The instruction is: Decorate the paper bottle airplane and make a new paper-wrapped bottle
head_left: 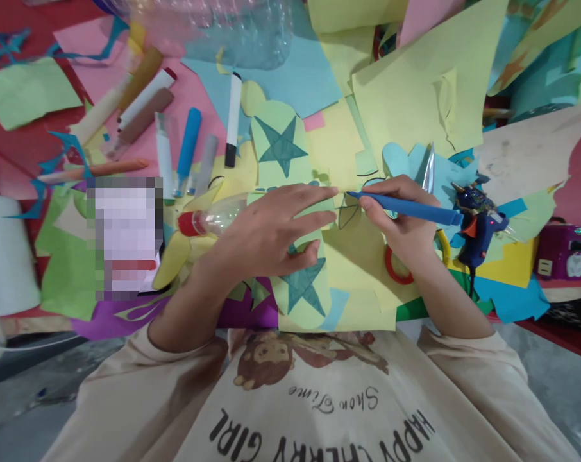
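For a clean line, the blue marker (pixel 418 210) was best guided slowly, in short strokes, along the dark pencil-like outline (pixel 349 215) near the centre of the frame. The yellow paper (pixel 360 276), spread from the centre to the lower edge of the worktop, needed to be kept flat and firmly pressed. It would have helped if the left index fingertip had been drawn back slightly, since the marker's tip was pointed just beside it. The scissors (pixel 399 269), partly covered by the right forearm, were better slid aside so that the wrist could be moved freely.

The marker was gripped by the right hand (pixel 404 215), pinched between thumb and fingers close to its tip; whether the paper was touched by the tip could not be told. The left hand (pixel 266 228) was held open, palm down and fingers spread, with nothing grasped, over a light green card strip (pixel 283 122) bearing teal stars (pixel 281 147).
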Demonstrator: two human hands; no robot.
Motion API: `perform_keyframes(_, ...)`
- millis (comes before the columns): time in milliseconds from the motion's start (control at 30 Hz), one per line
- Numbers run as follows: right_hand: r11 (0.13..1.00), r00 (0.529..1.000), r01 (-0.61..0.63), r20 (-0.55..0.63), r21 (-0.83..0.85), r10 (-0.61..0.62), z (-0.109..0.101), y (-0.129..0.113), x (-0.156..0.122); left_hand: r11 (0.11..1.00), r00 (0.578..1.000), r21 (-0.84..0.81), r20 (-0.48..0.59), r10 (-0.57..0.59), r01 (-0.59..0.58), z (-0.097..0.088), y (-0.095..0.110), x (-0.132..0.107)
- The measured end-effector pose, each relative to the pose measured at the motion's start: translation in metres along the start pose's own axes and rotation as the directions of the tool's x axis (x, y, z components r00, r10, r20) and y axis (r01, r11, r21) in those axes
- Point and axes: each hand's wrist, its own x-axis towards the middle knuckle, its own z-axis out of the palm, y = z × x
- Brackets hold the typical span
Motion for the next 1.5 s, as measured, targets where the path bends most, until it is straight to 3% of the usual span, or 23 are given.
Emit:
perform_keyframes(133,1.000,0.999,0.010,0.030,0.014,-0.010,-0.0002,-0.0004,0.0019,0.999,0.998,-0.024,0.040,-0.042,0.043,-0.0002,0.0009,-0.0001)
perform_keyframes(433,1.000,0.999,0.010,0.051,0.010,-0.010,-0.0026,-0.0042,0.0036,0.997,0.998,0.073,-0.050,-0.037,0.040,0.0040,0.0032,0.0003)
perform_keyframes(733,0.999,0.999,0.036,0.035,0.010,-0.036,-0.0030,-0.0025,0.0012,0.997,0.997,0.036,0.026,-0.073,0.072,-0.0001,0.0019,0.0016)
perform_keyframes(1167,0.991,0.990,0.132,0.056,-0.030,-0.130,-0.0052,-0.0018,-0.0019,0.996,0.999,0.087,-0.036,-0.031,0.034,0.0020,-0.0001,0.0029)
perform_keyframes(1400,0.991,0.989,0.135,0.058,-0.027,-0.133,-0.0055,-0.0036,-0.0030,0.993,0.997,0.103,0.032,-0.066,0.062,-0.0010,0.0001,0.0043)
perform_keyframes(1500,0.989,0.987,0.149,0.059,-0.020,-0.147,-0.0052,-0.0024,-0.0031,0.993,0.998,0.107,0.010,-0.058,0.056,-0.0014,-0.0003,0.0055)
